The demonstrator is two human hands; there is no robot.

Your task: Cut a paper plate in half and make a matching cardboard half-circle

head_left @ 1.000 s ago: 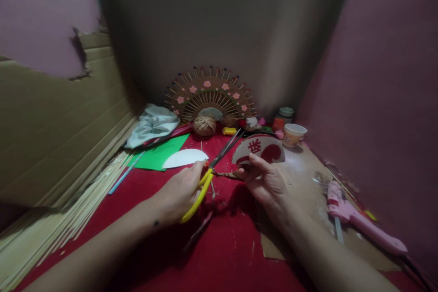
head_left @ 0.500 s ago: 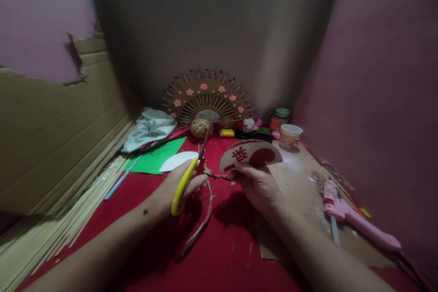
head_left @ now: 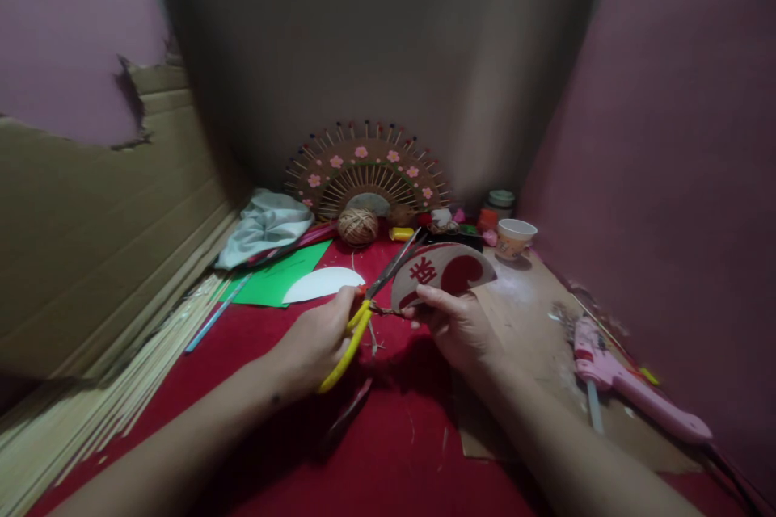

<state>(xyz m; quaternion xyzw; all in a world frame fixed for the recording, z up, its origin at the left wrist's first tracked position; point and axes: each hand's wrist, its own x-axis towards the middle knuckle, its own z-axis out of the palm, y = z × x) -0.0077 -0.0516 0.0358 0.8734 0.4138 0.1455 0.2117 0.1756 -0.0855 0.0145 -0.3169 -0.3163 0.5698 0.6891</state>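
My left hand (head_left: 324,335) is closed around yellow-handled scissors (head_left: 357,331). Their blades slant up to the right, past the left end of a half-round piece of cardboard (head_left: 418,279) with red print. That cardboard is pinched between the thumb and fingers of my right hand (head_left: 457,323). A short brown twisted cord (head_left: 388,310) runs between both hands, just below the blades. Whether the blades touch the cord or the card, I cannot tell. A loose strip of the same brown material hangs blurred below the left hand.
At the back stands a decorated fan (head_left: 364,157) with a ball of twine (head_left: 357,226) before it. Green paper (head_left: 276,275) and a white half-round (head_left: 324,284) lie left, beside thin sticks (head_left: 139,363). Right are a paper cup (head_left: 515,238) and pink glue gun (head_left: 636,396) on cardboard.
The scissors have swung to the right, from pointing nearly straight up to slanting toward the cardboard. My left hand has turned with them. The right hand has barely moved.
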